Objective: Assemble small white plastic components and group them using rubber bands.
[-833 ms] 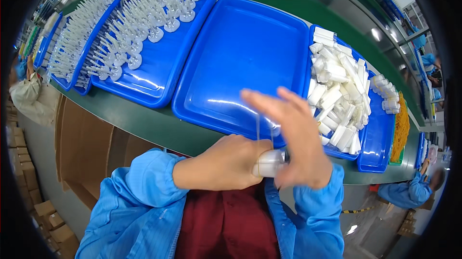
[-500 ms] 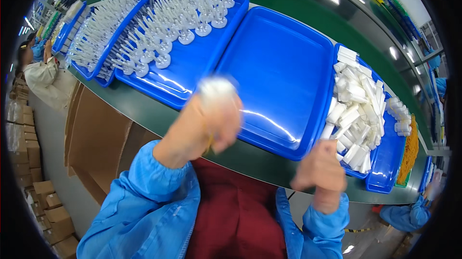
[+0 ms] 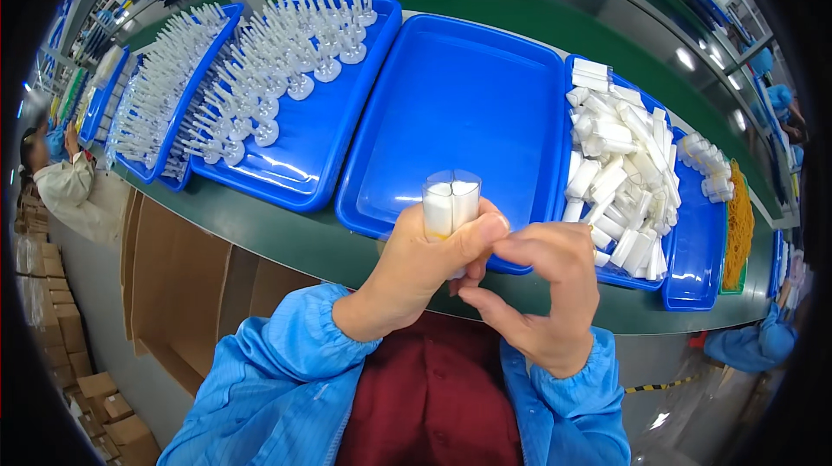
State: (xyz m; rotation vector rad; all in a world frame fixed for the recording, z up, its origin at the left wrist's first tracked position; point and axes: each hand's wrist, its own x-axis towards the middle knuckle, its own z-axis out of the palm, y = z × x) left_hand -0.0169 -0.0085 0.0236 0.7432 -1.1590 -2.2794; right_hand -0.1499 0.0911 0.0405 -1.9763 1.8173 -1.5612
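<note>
My left hand (image 3: 420, 262) is closed round a small bundle of clear tubes (image 3: 452, 197) with white filling, held upright above the front edge of the table. At least two tubes show, and a thin yellow band (image 3: 438, 236) crosses their lower part. My right hand (image 3: 550, 288) is beside it, fingers curved and thumb apart from the index finger. Its index fingertip meets the left thumb. Nothing can be made out between the right fingers. The lower ends of the tubes are mostly hidden by my left hand.
A bare blue tray (image 3: 468, 93) lies ahead. White-filled tubes (image 3: 620, 171) heap a tray to its right, beside bundled tubes (image 3: 706, 167) and yellow rubber bands (image 3: 738, 232). Clear, round-based stemmed parts (image 3: 260, 76) stand on trays at left. A cardboard box (image 3: 178, 267) stands below left.
My left hand has turned, so the tubes now stand upright. My right hand has come left from beside the heaped tray to meet the left hand. The view has shifted slightly.
</note>
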